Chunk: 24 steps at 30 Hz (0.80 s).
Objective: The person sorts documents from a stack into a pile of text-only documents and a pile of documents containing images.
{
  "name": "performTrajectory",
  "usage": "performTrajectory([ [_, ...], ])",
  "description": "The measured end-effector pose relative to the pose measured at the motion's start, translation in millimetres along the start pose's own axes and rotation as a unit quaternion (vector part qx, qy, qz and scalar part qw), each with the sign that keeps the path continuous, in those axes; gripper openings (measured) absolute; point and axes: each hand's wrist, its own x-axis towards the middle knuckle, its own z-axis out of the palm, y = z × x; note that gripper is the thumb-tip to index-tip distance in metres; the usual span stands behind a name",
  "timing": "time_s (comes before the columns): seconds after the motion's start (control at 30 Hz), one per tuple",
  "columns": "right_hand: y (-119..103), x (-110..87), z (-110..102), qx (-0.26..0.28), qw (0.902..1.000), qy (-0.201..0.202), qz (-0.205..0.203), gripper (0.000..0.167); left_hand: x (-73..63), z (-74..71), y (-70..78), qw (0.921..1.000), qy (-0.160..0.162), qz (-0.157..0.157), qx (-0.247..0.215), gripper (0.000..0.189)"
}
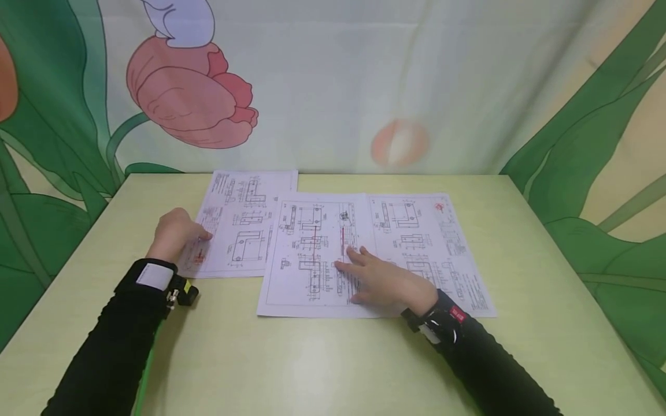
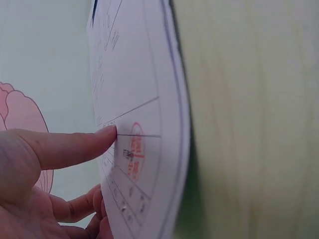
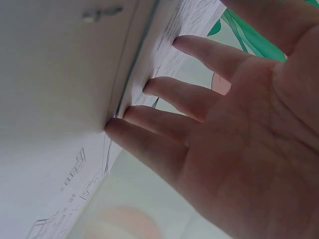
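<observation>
Three printed drawing sheets lie on the table in the head view. My left hand (image 1: pixel 176 232) pinches the left edge of the left drawing sheet (image 1: pixel 221 257). In the left wrist view its thumb (image 2: pixel 75 147) presses on top near a red stamp, and the other fingers curl at the sheet's edge, partly hidden. My right hand (image 1: pixel 382 278) rests spread on the middle drawing sheet (image 1: pixel 291 297), which carries two red lines. Its fingertips (image 3: pixel 117 127) touch the paper in the right wrist view. The right drawing sheet (image 1: pixel 447 254) adjoins the middle one and shows a red mark.
The pale table (image 1: pixel 291 364) extends in front of the sheets and to both sides. Behind it hangs a curtain (image 1: pixel 322 86) with flower and leaf prints. The middle sheet overlaps the left sheet's lower right part.
</observation>
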Motion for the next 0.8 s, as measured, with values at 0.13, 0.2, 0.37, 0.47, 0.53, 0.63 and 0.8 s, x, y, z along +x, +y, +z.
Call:
performTrajectory([
  [0.13, 0.9, 1.0, 0.2, -0.002, 1.0, -0.001, -0.003, 0.073, -1.1, 1.9, 1.8, 0.9996, 0.026, 0.008, 0.0, 0.049],
  [0.2, 1.5, 1.8, 0.4, -0.005, 1.0, -0.002, -0.003, 0.074, -1.0, 2.6, 2.9, 0.9995, 0.032, 0.008, -0.001, 0.05],
  [0.37, 1.5, 2.3, -0.2, -0.004, 1.0, -0.003, -0.003, 0.074, 0.5, 1.8, 3.9, 0.9996, 0.028, -0.004, 0.003, 0.045],
  [0.47, 0.9, 1.7, -0.5, -0.002, 1.0, -0.005, -0.004, 0.074, 1.0, 1.1, 3.3, 0.9996, 0.024, -0.016, 0.003, 0.042],
  [0.53, 0.5, 1.3, -0.5, 0.001, 1.0, -0.003, -0.006, 0.073, 1.6, 0.5, 1.5, 0.9995, 0.025, -0.02, 0.005, 0.041],
  [0.63, 0.1, 0.8, -0.2, 0.002, 1.0, -0.003, -0.004, 0.073, 2.1, -0.6, -3.1, 0.9992, 0.029, -0.024, 0.01, 0.04],
  [0.8, 0.2, 0.5, 0.6, -0.001, 1.0, 0.0, -0.004, 0.072, 1.1, -4.2, -14.2, 0.9987, 0.049, -0.014, 0.006, 0.037],
])
